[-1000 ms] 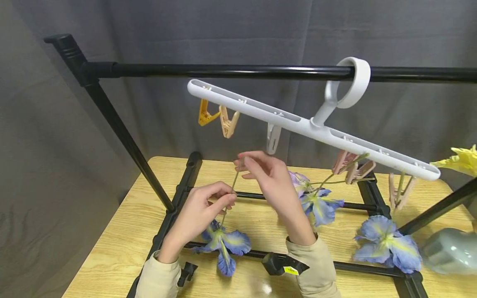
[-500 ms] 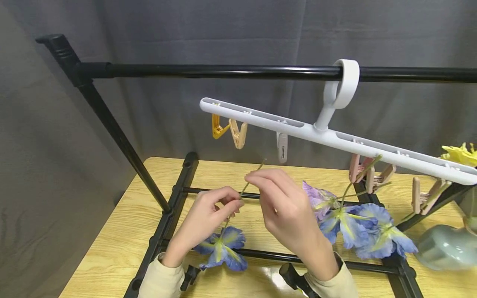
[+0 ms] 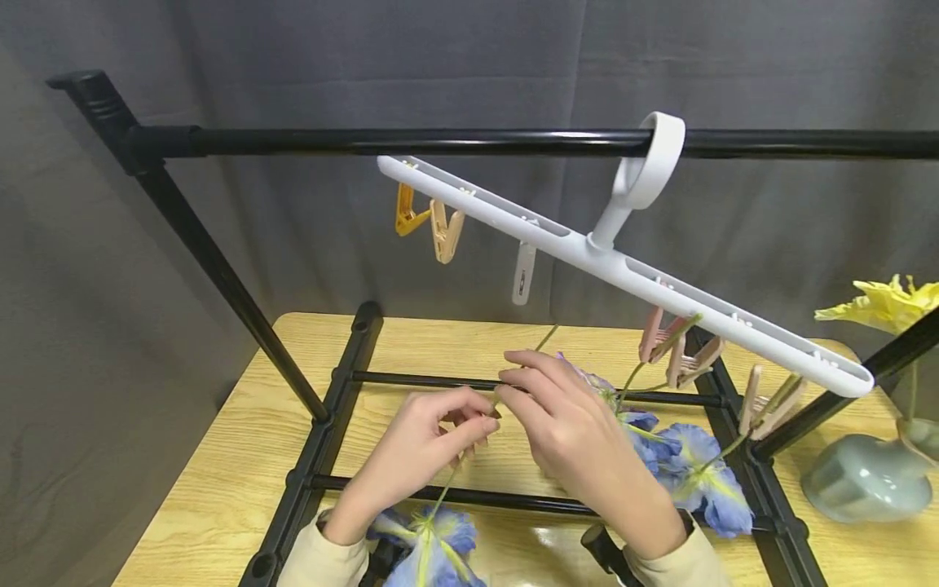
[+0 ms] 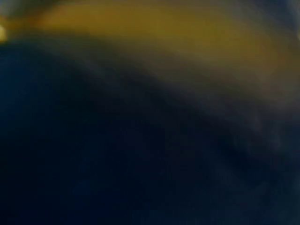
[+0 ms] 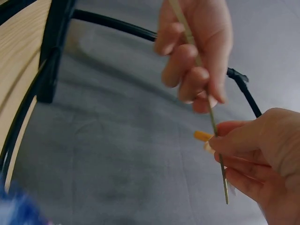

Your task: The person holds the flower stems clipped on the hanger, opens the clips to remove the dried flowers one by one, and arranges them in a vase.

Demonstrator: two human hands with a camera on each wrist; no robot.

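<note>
A blue iris (image 3: 429, 546) with yellow-streaked petals hangs head down in the head view, its thin green stem slanting up to the right. My left hand (image 3: 429, 440) pinches the stem between thumb and fingers. Higher up, my right hand (image 3: 579, 440) has its thumb and fingers on the stem near the bare end, which pokes out beyond them in the right wrist view (image 5: 226, 190). Over both hands hangs a white clip hanger (image 3: 513, 236). Its orange clip (image 3: 407, 210), beige clip (image 3: 446, 232) and grey clip (image 3: 524, 273) hold nothing. Dark blue blur fills the left wrist view.
Pink clips (image 3: 693, 363) on the hanger's lower right end hold other flowers (image 3: 707, 473) by their stems. The hanger hooks over a black rack bar (image 3: 411, 142). At the right, a grey-green vase (image 3: 866, 481) stands near a yellow flower (image 3: 891, 306).
Both hands have shifted slightly right and lower, and the iris head has come nearer the front edge of the view. The hanger has swung, and its hanging flowers have moved with it.
</note>
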